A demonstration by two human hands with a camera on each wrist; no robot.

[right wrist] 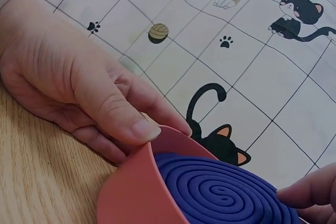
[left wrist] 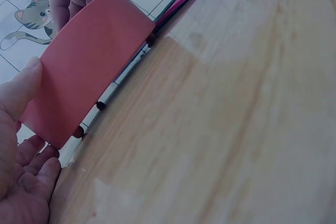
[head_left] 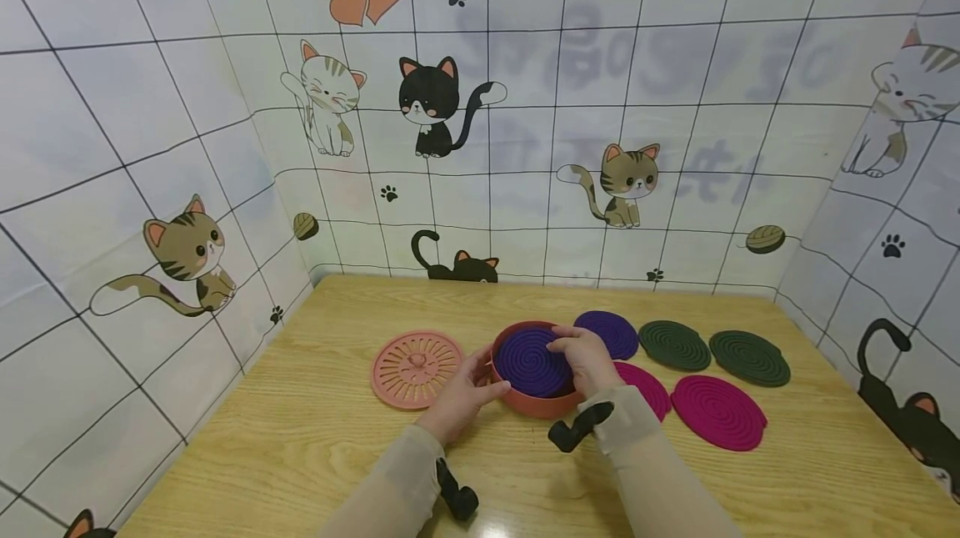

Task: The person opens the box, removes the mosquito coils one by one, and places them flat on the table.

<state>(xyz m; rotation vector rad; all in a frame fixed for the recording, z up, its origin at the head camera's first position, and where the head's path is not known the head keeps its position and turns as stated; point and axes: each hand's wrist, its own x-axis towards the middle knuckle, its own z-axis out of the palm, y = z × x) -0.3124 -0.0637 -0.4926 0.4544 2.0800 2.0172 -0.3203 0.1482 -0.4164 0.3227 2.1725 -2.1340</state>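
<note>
In the head view a round coral-red bowl [head_left: 536, 407] stands on the table, with a blue spiral coaster [head_left: 532, 361] inside its rim. My left hand [head_left: 463, 394] holds the bowl at its left side, the thumb against the outer wall. At the coaster's right edge, my right hand [head_left: 585, 359] pinches it between thumb and fingers. The right wrist view shows the coaster [right wrist: 223, 192] lying slightly tilted in the bowl [right wrist: 134, 192]. Small dark feet show under the bowl [left wrist: 89, 61] in the left wrist view.
Left of the bowl lies a pink slotted round lid [head_left: 405, 384] with a knob. To the right lie another blue coaster [head_left: 611, 334], two green coasters [head_left: 673, 344] and two magenta coasters [head_left: 720, 411]. A cat-patterned sheet [head_left: 525, 188] surrounds the wooden table [head_left: 300, 438].
</note>
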